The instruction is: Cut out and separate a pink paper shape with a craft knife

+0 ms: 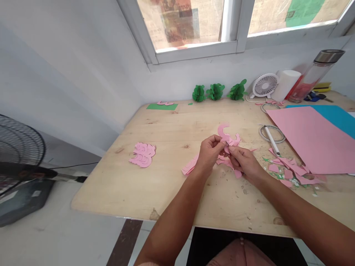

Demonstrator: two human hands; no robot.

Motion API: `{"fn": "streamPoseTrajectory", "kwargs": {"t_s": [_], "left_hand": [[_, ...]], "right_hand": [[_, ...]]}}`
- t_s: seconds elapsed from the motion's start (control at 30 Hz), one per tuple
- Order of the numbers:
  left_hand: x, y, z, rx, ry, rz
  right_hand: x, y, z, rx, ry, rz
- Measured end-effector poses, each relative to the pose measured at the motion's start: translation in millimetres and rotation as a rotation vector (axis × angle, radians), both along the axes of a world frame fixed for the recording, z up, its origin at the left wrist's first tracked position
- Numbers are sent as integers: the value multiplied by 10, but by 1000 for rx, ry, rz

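Over the wooden table, my left hand (209, 152) pinches a curved pink paper cutout (222, 130) whose hooked end sticks up past the fingers. My right hand (247, 162) is closed with its fingertips meeting the same paper; a small dark bit shows between the fingertips, too small to name. Beneath and around both hands lie more pink paper pieces (237, 173), partly hidden by the fingers. A folded pink strip (189, 165) rests beside my left wrist. Farther left sits a pile of scalloped pink cutouts (142, 154).
Three green paper figures (215, 91) stand along the wall near a small white fan (265, 85) and a bottle (313, 75). Pink sheets (318, 138), paper scraps (288, 171) and a white pen-like tool (272, 140) lie right. A green strip (162, 106) lies far left.
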State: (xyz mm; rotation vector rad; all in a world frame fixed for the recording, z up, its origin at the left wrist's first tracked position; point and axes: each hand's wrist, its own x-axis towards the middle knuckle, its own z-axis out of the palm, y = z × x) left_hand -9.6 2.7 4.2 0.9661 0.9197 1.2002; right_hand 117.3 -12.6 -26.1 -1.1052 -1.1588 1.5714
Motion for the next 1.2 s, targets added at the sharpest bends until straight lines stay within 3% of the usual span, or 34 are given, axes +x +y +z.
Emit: {"fn": "streamPoseTrajectory", "kwargs": {"t_s": [1.2], "left_hand": [[-22,-10,17,27,36,-18]], "right_hand": [[-11,-12,13,104,-77,-45]]}}
